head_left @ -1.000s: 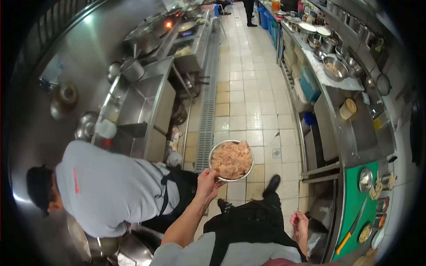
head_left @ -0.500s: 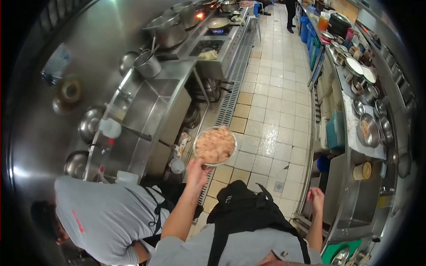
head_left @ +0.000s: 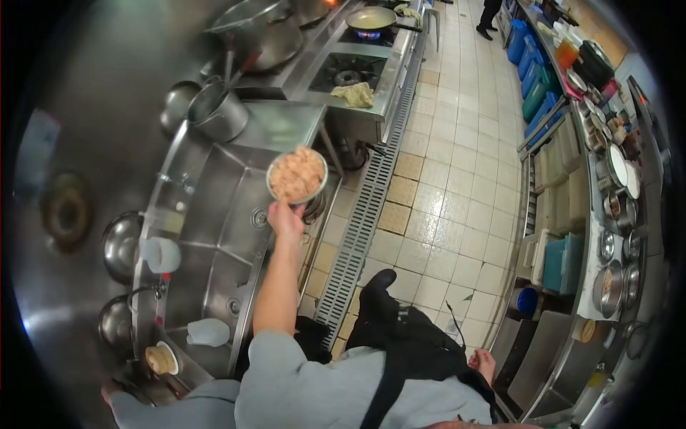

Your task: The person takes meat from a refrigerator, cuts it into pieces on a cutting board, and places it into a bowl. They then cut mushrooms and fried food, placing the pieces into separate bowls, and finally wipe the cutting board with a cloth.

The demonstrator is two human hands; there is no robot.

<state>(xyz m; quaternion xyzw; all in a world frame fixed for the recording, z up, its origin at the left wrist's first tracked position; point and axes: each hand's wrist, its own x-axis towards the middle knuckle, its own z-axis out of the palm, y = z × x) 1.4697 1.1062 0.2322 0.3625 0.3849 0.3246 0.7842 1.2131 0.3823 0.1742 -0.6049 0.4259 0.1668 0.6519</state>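
My left hand (head_left: 286,220) reaches forward, its fingers closed on the near rim of a round bowl (head_left: 306,200). Pale pink chopped meat (head_left: 296,174) is heaped above the bowl's edge. Bowl and hand are in the air by the sink's (head_left: 239,154) right edge, just short of the steel counter (head_left: 275,129). At my right side hangs my right hand (head_left: 484,363), fingers curled in, with nothing visible in them.
Ahead, a frying pan (head_left: 371,17) sits over a blue flame, and a cloth (head_left: 354,94) lies by another burner. Pots (head_left: 218,114) line the left. A co-worker's grey sleeve (head_left: 179,404) shows at lower left. Bowls (head_left: 609,286) crowd the right counter; a person's legs (head_left: 489,16) stand far ahead.
I have stepped forward and turned the view. The bowl in my left hand has moved left and forward, from above the floor to beside the sink. The co-worker has slipped mostly out of view.
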